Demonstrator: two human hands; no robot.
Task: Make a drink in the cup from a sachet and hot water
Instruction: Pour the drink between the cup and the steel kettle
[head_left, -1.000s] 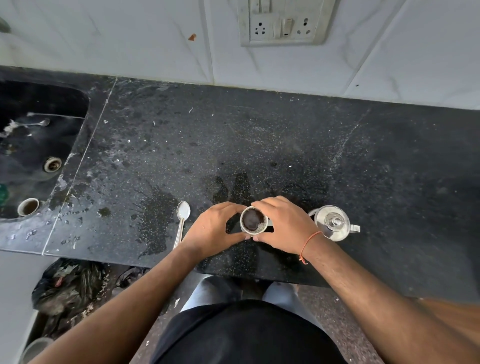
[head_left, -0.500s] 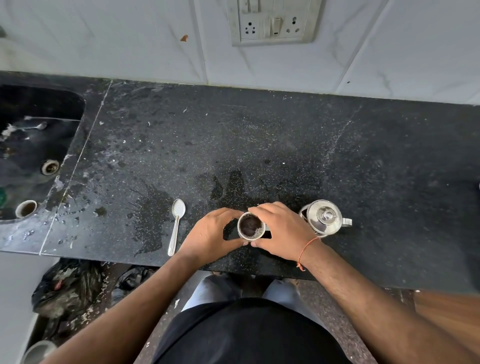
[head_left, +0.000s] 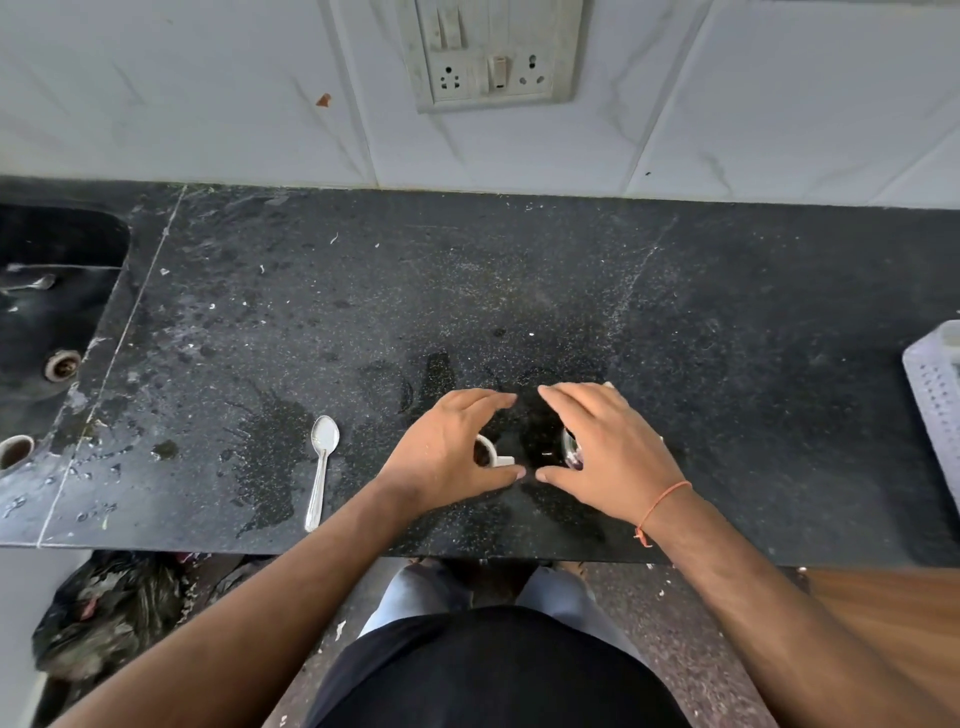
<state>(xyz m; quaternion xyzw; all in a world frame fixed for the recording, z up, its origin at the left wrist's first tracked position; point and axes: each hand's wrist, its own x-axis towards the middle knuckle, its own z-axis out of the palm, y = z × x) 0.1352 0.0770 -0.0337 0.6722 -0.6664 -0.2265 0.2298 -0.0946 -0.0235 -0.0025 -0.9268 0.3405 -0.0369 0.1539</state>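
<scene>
The dark table (head_left: 727, 338) fills mid-frame, where the left hand (head_left: 447, 452) arches relaxed fingers over the cup (head_left: 485, 453), likely steadying it, the right hand (head_left: 608, 457) likewise covers a steel pot (head_left: 570, 451), and a spoon (head_left: 321, 467) lies left.

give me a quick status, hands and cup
Left hand open, cupped over white cup of dark drink. Right hand open, covering steel kettle. Spoon lies left, clear of both hands.
</scene>
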